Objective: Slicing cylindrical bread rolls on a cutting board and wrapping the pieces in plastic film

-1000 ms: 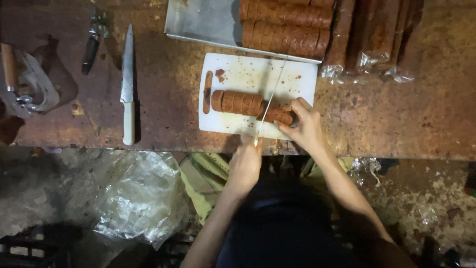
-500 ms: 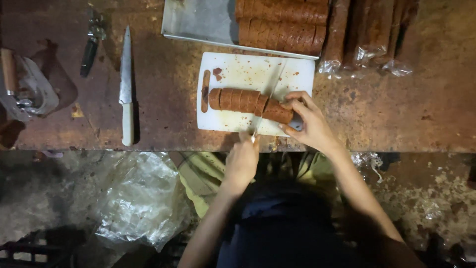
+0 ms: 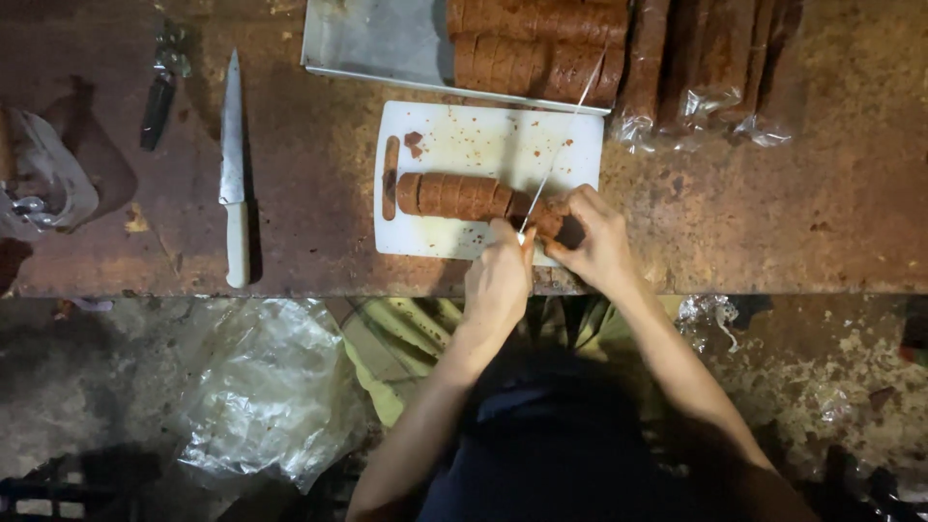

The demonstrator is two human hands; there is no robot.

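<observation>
Since a moment earlier my left hand [image 3: 498, 285], clamped on the knife [image 3: 559, 159], slid along the loaf [image 3: 464, 195] over the rusty table [image 3: 319, 184], right hand [image 3: 594, 237] gripping the loaf's end.

You work on a white cutting board [image 3: 483, 135] flecked with reddish-brown crumbs. The log [image 3: 454, 195] on it is reddish brown, banded across with darker lines where the slices meet. The knife [image 3: 561, 145] in your left hand [image 3: 498, 285] has a pale silver blade. The bench [image 3: 319, 222] is rusty brown, mottled with darker stains. The spare knife [image 3: 233, 174] lying on it has a grey blade and a cream handle. The tray [image 3: 377, 43] is dull silver-grey and carries more reddish-brown banded logs [image 3: 536, 48]. Below the bench, the plastic sheet [image 3: 266, 396] is cloudy and clear.
</observation>
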